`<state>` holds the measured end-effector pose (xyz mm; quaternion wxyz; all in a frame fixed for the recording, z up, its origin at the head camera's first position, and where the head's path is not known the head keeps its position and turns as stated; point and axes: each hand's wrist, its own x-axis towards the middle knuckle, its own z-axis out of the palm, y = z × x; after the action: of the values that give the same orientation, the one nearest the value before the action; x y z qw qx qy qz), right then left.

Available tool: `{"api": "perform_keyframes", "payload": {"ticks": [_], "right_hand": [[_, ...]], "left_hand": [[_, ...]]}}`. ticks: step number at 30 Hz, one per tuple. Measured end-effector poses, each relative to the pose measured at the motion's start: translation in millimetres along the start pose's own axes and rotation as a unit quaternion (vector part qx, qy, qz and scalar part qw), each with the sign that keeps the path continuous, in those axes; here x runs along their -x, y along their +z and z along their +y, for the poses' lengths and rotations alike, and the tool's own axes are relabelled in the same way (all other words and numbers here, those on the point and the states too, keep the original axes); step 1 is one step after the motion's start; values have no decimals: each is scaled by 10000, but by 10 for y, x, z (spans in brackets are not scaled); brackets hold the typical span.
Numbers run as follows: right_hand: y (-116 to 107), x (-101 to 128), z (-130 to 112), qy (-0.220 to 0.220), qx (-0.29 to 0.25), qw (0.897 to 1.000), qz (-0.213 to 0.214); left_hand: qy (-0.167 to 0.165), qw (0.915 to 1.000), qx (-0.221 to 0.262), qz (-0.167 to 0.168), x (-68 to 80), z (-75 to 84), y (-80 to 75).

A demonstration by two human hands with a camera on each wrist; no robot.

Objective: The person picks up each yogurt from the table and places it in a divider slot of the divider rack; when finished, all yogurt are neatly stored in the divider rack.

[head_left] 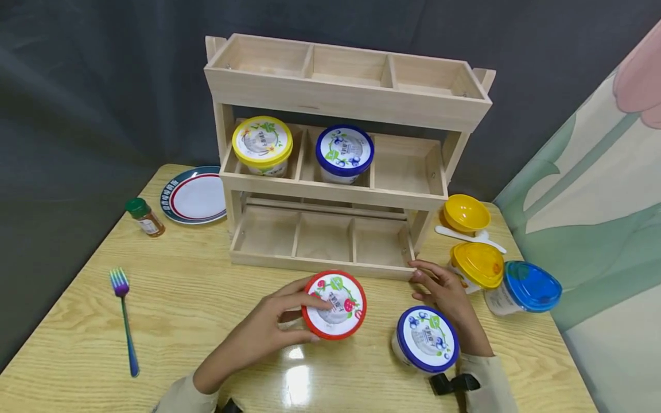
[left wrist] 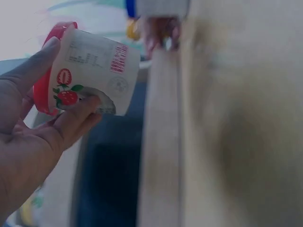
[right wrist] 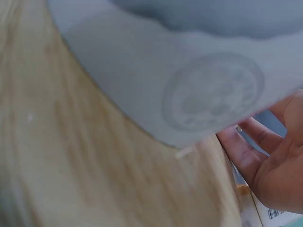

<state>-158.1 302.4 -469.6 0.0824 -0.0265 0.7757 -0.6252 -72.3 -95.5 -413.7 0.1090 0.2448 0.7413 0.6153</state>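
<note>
Left to right: the left hand [head_left: 263, 332] grips the red-lidded strawberry tub [head_left: 334, 304], lifted just above the worktop [head_left: 170, 321] before the wooden rack [head_left: 335, 189]. The right hand [head_left: 446, 295] rests open beside the blue-lidded tub [head_left: 427, 339]. Judged step: shelving; next, an empty compartment.

Six tubs [head_left: 334, 304], one bowl [head_left: 466, 213], plate [head_left: 195, 195], fork [head_left: 124, 320], spoon [head_left: 467, 236], jar [head_left: 146, 217]
</note>
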Motion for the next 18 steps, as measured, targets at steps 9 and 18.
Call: {"api": "perform_keyframes", "payload": {"ticks": [9, 18], "right_hand": [[3, 9, -7, -60, 26, 10000, 43], [7, 14, -23, 71, 76, 9999, 119]], "left_hand": [[394, 9892, -1232, 692, 35, 161, -700], [109, 9875, -1135, 1089, -168, -1, -1127]]}}
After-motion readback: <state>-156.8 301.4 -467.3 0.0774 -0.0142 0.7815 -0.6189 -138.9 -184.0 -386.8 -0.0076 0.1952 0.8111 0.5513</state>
